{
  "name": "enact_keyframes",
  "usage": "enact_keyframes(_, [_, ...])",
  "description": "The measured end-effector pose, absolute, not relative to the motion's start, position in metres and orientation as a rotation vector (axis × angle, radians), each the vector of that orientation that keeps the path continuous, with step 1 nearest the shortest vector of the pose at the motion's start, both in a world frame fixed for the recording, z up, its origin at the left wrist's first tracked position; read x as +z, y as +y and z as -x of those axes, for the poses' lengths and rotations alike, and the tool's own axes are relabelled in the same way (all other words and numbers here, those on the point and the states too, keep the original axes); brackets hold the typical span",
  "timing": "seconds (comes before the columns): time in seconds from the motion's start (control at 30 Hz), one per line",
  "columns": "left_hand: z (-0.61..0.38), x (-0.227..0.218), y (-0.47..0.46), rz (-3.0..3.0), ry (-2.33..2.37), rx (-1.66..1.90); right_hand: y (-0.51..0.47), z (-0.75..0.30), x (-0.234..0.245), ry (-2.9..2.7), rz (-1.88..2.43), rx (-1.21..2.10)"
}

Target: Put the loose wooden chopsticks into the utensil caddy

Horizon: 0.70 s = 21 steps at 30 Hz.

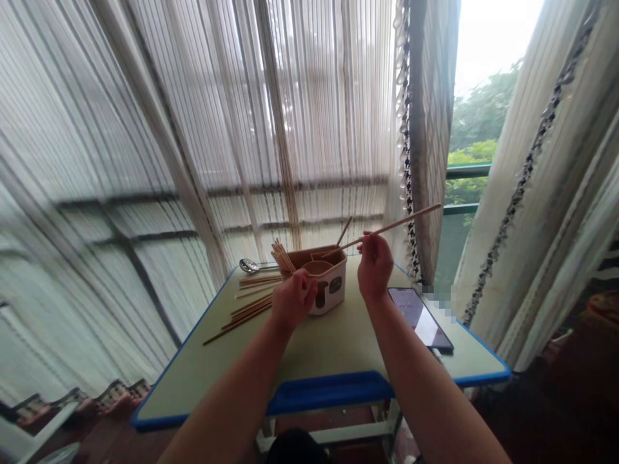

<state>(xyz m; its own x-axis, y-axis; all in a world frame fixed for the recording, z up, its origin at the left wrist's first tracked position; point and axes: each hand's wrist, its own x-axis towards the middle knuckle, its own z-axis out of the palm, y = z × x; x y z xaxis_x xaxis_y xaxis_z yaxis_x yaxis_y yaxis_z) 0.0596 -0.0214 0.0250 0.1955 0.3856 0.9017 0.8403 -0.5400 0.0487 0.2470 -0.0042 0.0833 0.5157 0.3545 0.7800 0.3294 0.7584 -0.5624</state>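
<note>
My right hand (376, 265) is raised beside the right end of a white and brown utensil box (333, 293). Its fingers pinch a long wooden chopstick (409, 219), which slants down to the left so that its lower end reaches over the open box. My left hand (293, 298) is closed at the front left corner of the box, gripping the rim. A bundle of light chopsticks (283, 255) stands upright at the box's left end, and another stick (344, 231) leans out at the back right. Several loose chopsticks (242, 318) lie left of the box, partly behind my left hand.
A slotted metal spoon (249, 265) lies at the table's back left. On the right, near my forearm, rests a phone (420, 317). The pale table (329, 354) has a raised blue edge. Striped curtains (232, 116) hang close behind it.
</note>
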Motion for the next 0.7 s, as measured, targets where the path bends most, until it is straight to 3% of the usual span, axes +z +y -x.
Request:
enact_keyframes(0.27, [-0.064,0.020,-0.021,1.956,-1.144,-1.386,0.010,-0.244,0.188,-1.486,0.864,-0.139])
enact_keyframes(0.7, [-0.059,0.020,-0.018,1.970,-1.104,-1.362,0.047,-0.264,0.179,-1.640,0.991,-0.224])
